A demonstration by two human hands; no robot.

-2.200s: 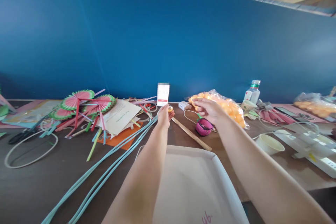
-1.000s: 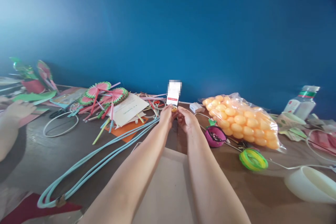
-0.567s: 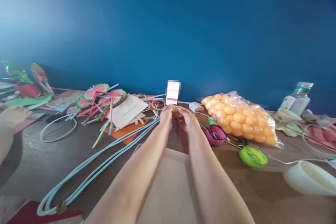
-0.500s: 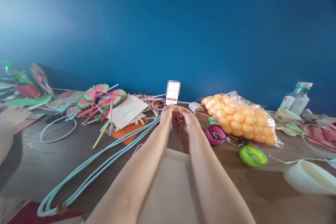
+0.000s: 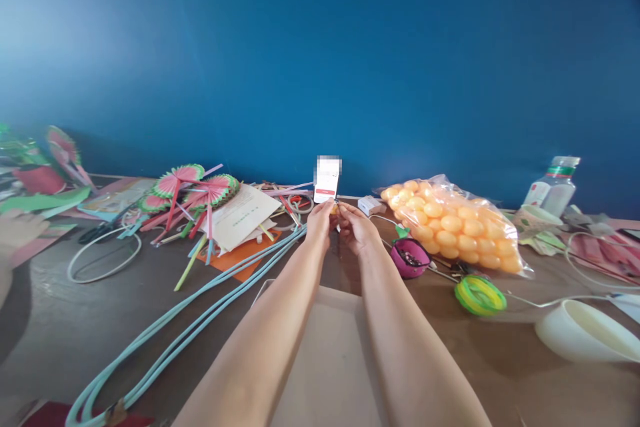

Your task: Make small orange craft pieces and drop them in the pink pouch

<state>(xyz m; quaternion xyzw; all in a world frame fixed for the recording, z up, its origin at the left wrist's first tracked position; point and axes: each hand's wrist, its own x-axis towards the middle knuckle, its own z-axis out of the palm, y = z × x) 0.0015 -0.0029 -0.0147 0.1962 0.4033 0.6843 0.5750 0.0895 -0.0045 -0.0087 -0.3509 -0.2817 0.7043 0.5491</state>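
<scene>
Near the wall, both arms reach forward over the table. The fingers of my left hand (image 5: 319, 221) and my right hand (image 5: 356, 227) are closed and meet at a small yellowish piece (image 5: 335, 209), too small to name. Just behind the fingertips, a phone (image 5: 327, 179) with a lit white screen stands upright against the blue wall. Right of my right hand lies a small purple pouch (image 5: 410, 257) with dark bits inside. Light blue tubes (image 5: 225, 297) run from near my left hand toward the lower left.
A clear bag of orange balls (image 5: 453, 223), a green-yellow coil (image 5: 480, 295), a white bowl (image 5: 583, 333) and a bottle (image 5: 553, 183) are on the right. Paper fans (image 5: 180, 180) and paper sheets (image 5: 243, 213) lie left. Another person's hand (image 5: 20, 230) is at the far left.
The view has shifted slightly, so side objects sit a little further left. My hands stay together at the small piece. The other person's hand has moved slightly toward the left edge.
</scene>
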